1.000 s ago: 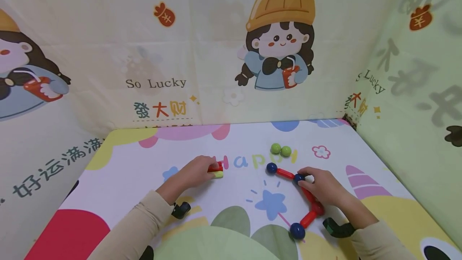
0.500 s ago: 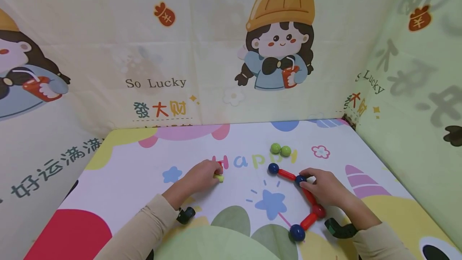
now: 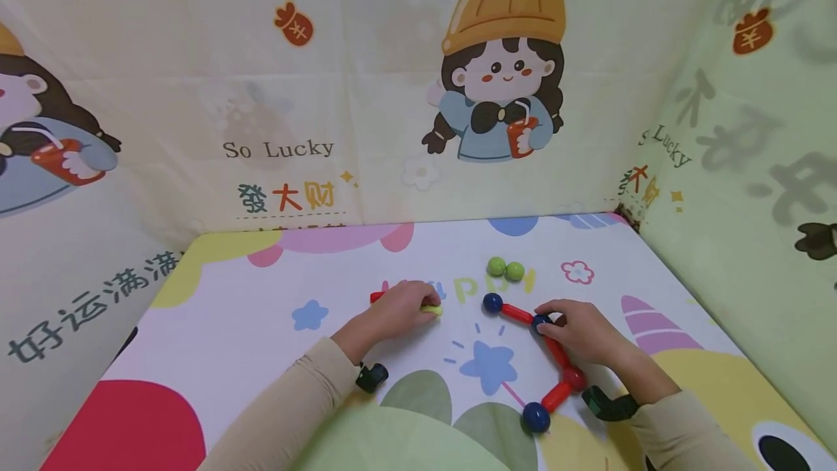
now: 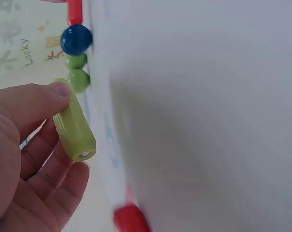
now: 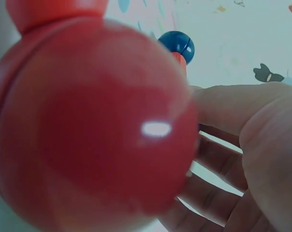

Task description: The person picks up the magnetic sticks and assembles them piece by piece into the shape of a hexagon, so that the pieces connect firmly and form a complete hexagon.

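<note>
My left hand (image 3: 395,315) pinches a yellow-green magnetic rod (image 4: 74,126) between thumb and fingers, a little above the table in the left wrist view. Behind that hand a red rod (image 3: 376,297) lies on the table, partly hidden. With thumb and fingertips, my right hand (image 3: 585,333) grips a dark blue ball (image 3: 540,323) in a bent chain of balls and red rods. Toward the back left the chain ends in a blue ball (image 3: 492,302). Its other arm runs through a red ball (image 5: 95,125) to a nearer blue ball (image 3: 536,418).
Two light green balls (image 3: 506,268) sit side by side beyond the chain. A printed cloth (image 3: 261,340) covers the table, and printed fabric walls (image 3: 379,93) rise at the back and sides. Each wrist wears a small black camera (image 3: 373,377).
My left hand has moved right with the yellow-green rod, leaving the red rod behind on the table. The right hand keeps its grip on the blue ball, and the chain is nearly still.
</note>
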`<move>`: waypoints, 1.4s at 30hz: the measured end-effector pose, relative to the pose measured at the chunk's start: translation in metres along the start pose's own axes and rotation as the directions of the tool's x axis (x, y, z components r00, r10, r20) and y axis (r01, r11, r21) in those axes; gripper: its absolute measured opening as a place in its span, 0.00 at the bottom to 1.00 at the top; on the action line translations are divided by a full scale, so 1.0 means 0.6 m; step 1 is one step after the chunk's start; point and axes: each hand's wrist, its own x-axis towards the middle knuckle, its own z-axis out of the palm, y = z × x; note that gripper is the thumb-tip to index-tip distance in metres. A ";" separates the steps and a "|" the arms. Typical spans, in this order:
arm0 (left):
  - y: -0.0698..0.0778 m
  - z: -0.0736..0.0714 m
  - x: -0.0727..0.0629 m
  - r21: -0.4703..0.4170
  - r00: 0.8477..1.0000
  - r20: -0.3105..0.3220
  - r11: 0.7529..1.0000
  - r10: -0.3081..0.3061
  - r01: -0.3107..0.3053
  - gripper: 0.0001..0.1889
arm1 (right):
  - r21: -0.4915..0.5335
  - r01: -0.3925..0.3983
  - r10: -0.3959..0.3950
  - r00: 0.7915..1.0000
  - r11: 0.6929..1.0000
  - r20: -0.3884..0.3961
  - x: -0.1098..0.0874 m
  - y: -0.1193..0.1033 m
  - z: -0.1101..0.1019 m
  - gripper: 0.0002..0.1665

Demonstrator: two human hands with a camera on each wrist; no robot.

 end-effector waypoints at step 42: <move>0.065 0.042 0.101 -0.006 0.989 0.110 0.995 -0.101 0.102 0.14 | 0.009 -0.021 0.021 1.000 1.000 -0.019 -0.007 -0.002 0.006 0.20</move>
